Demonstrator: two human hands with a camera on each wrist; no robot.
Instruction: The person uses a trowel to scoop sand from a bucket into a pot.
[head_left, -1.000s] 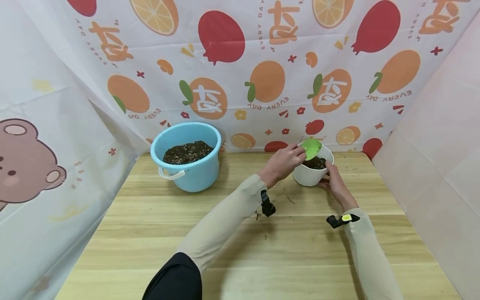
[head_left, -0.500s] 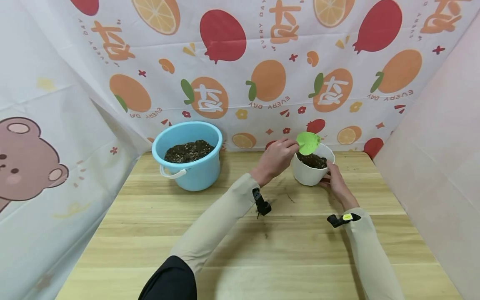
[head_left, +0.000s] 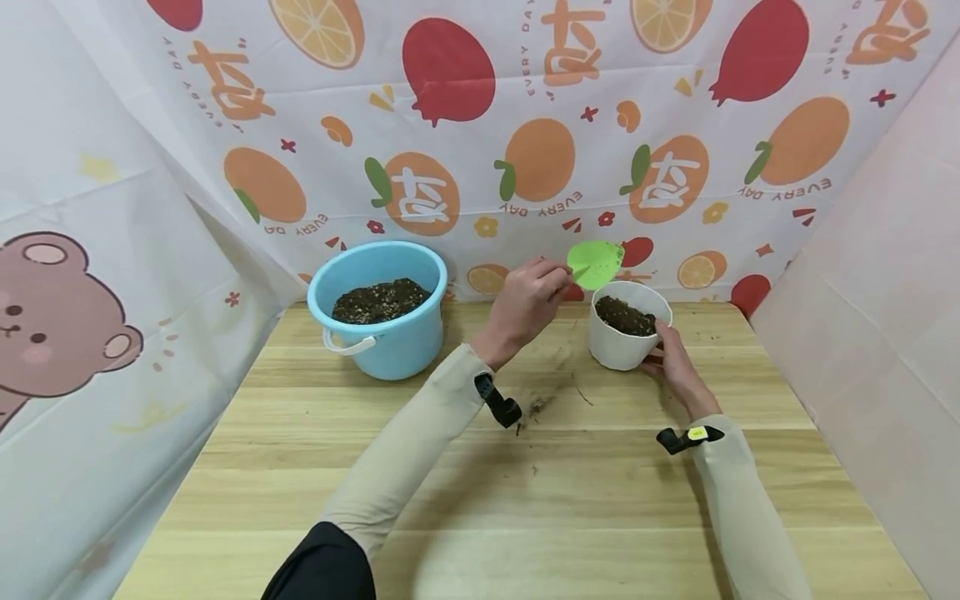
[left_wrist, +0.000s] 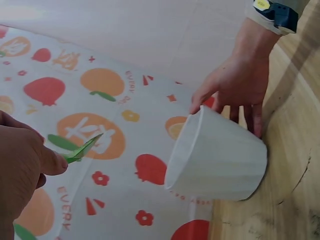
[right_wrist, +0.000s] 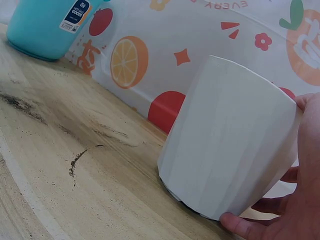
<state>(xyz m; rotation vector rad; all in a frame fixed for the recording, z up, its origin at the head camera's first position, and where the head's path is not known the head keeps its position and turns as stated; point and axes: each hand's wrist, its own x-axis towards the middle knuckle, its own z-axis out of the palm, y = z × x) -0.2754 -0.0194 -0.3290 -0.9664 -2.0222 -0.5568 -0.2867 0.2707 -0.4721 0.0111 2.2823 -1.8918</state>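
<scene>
In the head view my left hand [head_left: 527,305] pinches a small green plastic scoop [head_left: 596,263] by its handle. The blade hangs up and to the left of a white plant pot [head_left: 618,350], with a few soil specks on it. Seen from the left wrist, the scoop [left_wrist: 84,149] is apart from the pot [left_wrist: 225,155]. Dark soil [head_left: 624,317] lies inside the pot. My right hand [head_left: 678,371] holds the pot's right side, thumb up at the rim and fingers low near the base. In the right wrist view the pot [right_wrist: 230,140] leans slightly.
A light blue bucket [head_left: 401,354] holding dark soil [head_left: 381,302] stands at the table's back left, its white handle [head_left: 348,347] hanging down. Soil crumbs [head_left: 536,408] are scattered over the wooden table [head_left: 600,500]. A fruit-print cloth [head_left: 540,158] hangs directly behind.
My left hand has carried the scoop up and left, from over the pot's mouth to beside it, uncovering the soil inside. The right hand keeps its grip on the pot.
</scene>
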